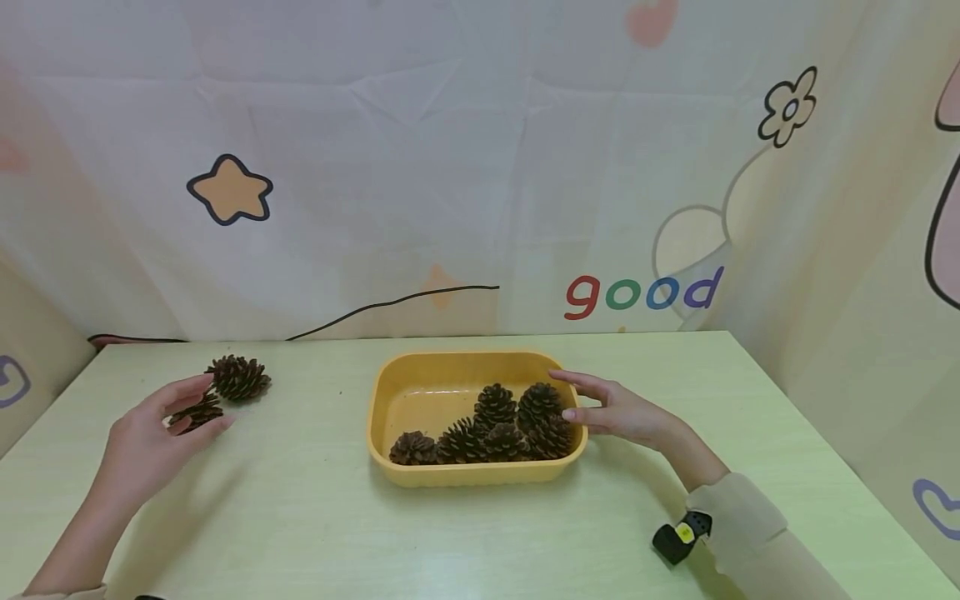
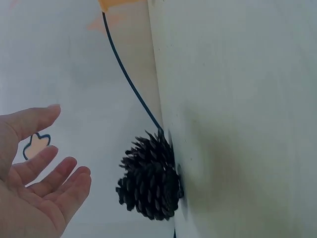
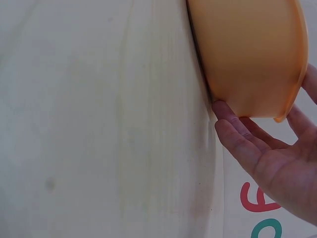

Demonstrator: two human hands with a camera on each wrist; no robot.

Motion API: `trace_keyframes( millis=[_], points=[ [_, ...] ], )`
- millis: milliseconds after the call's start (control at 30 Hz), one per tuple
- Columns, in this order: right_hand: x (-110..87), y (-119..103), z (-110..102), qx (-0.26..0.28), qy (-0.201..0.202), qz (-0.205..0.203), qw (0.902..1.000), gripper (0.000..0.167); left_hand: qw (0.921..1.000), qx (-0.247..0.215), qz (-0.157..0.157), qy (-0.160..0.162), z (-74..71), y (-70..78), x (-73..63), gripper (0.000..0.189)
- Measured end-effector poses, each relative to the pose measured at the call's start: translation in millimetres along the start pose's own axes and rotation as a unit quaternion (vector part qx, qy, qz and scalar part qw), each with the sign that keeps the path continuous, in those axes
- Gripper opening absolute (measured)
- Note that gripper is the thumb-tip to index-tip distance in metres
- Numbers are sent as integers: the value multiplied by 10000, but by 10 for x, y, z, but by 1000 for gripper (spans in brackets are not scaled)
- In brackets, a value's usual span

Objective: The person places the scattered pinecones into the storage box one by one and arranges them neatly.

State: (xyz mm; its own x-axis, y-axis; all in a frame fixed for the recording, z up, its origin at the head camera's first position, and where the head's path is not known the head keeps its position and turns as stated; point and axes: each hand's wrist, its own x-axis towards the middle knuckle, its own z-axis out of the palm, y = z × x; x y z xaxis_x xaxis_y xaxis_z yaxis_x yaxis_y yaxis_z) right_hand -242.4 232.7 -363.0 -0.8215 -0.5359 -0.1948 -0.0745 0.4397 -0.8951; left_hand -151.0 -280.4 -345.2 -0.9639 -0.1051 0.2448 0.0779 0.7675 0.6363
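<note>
Two brown pine cones lie at the table's left: the farther pine cone [image 1: 240, 379] and, partly behind my left fingers, the nearer pine cone [image 1: 201, 412]. My left hand [image 1: 138, 442] hovers around the nearer one with thumb and fingers spread. In the left wrist view a gap shows between this hand [image 2: 34, 188] and the pine cones [image 2: 148, 191]. My right hand [image 1: 630, 414] holds the right end of a yellow plastic basin [image 1: 427, 400], its thumb over the rim and other fingers against the outer wall [image 3: 247, 59]. Several pine cones [image 1: 495, 407] sit along the basin's front and right.
The pale table [image 1: 300, 517] reaches back to a printed curtain [image 1: 375, 208]. A black device with a yellow mark [image 1: 682, 533] is strapped at the right wrist. Bare tabletop lies between the left pine cones and the basin.
</note>
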Motion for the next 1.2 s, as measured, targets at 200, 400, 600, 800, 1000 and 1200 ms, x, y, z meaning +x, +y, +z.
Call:
trace_keyframes(
  millis=[200,400,600,800,1000,1200],
  points=[
    [-7,-2,1,27,-23,-19,10000,68,9997,30,-235,6,-35,-140,18,70],
    [-10,3,-1,55,-11,8,10000,68,9996,151,-220,-30,-50,-214,46,71],
    [0,3,3,80,40,74,9999,68,9984,398,-327,-220,-47,-303,101,76],
    [3,3,3,74,59,93,9999,68,9970,616,-307,-361,-39,-377,163,79],
    [-1,4,-3,79,28,69,9999,67,9949,693,-308,-670,-41,-417,216,80],
    [0,2,3,108,45,101,9999,68,9915,742,-484,-957,-45,-427,263,83]
  ],
)
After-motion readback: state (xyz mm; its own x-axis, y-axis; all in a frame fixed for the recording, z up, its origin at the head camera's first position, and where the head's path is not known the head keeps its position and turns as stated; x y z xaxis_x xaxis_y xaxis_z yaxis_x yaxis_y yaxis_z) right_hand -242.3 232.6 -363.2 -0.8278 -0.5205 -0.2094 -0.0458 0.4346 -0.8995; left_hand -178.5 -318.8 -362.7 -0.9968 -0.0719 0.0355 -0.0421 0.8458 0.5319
